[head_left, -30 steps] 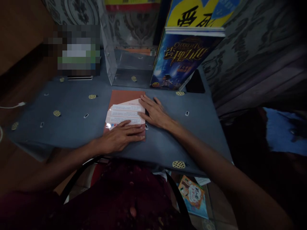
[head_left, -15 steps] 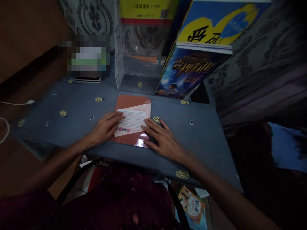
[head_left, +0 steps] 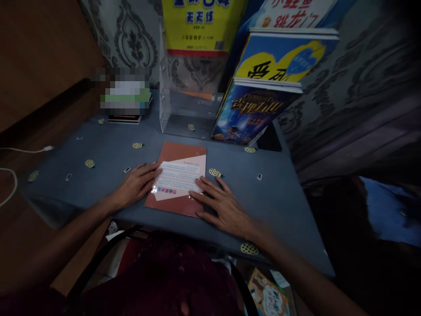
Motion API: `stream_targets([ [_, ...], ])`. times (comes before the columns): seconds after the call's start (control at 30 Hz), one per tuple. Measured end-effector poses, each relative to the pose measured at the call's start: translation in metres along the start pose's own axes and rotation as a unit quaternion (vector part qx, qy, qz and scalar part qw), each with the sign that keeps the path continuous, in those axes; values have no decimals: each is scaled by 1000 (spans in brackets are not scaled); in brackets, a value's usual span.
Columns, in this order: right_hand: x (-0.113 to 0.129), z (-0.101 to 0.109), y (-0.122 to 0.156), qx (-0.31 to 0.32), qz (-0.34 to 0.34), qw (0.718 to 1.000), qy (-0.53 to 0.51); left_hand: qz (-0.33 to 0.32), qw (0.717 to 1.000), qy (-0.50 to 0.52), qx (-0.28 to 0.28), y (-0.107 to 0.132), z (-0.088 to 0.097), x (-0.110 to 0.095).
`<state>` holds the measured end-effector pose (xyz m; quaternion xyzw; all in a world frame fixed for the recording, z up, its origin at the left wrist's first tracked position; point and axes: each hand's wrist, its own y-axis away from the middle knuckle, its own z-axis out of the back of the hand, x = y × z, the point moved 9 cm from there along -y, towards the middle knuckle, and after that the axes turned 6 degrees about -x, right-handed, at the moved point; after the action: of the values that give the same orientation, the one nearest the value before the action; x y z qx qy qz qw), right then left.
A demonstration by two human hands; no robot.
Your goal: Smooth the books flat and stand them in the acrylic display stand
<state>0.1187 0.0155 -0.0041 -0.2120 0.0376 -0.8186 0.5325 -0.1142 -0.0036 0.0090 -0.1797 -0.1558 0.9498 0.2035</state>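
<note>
A thin reddish-brown book [head_left: 184, 152] lies flat on the table near its front edge. Its facing cover has a pale slanted panel with printed text that appears upside down to me. My left hand [head_left: 137, 185] rests at the book's left edge, fingers stretched out and fingertips on the cover. On the other side my right hand [head_left: 221, 202] lies with spread fingers over the lower right part of the cover. Neither hand grips the book.
Behind the book stands a clear acrylic rack [head_left: 162, 109] holding upright books, among them a dark blue one [head_left: 251, 112]. A small stack of books [head_left: 124, 119], partly blurred out, sits at the back left. A white cable [head_left: 28, 151] runs at the left.
The view has tilted up, so the scene sits lower in the picture. My left fingertips have drawn back left toward the book's edge. My right hand stays on the book's right side.
</note>
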Motion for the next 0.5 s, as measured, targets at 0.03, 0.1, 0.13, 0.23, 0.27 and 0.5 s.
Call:
stream_targets([
  [0.03,1,0,1,6,1,1000,-3,1,1000,1,0,1,0,0],
  [0.1,4,-1,4,22,-1,1000,-12,5,1000,6,-1,3,0,-1],
  [0.13,5,-1,5,32,-3,999,-17,7,1000,9,-2,4,0,-1],
  [0.23,8,-1,7,58,-14,998,-35,6,1000,13,-4,6,-1,-2],
  [0.27,9,-1,7,64,-21,997,-39,5,1000,10,-5,6,-2,-2],
  [0.5,9,3,4,97,-42,993,-42,-32,999,-18,-26,6,-4,-2],
])
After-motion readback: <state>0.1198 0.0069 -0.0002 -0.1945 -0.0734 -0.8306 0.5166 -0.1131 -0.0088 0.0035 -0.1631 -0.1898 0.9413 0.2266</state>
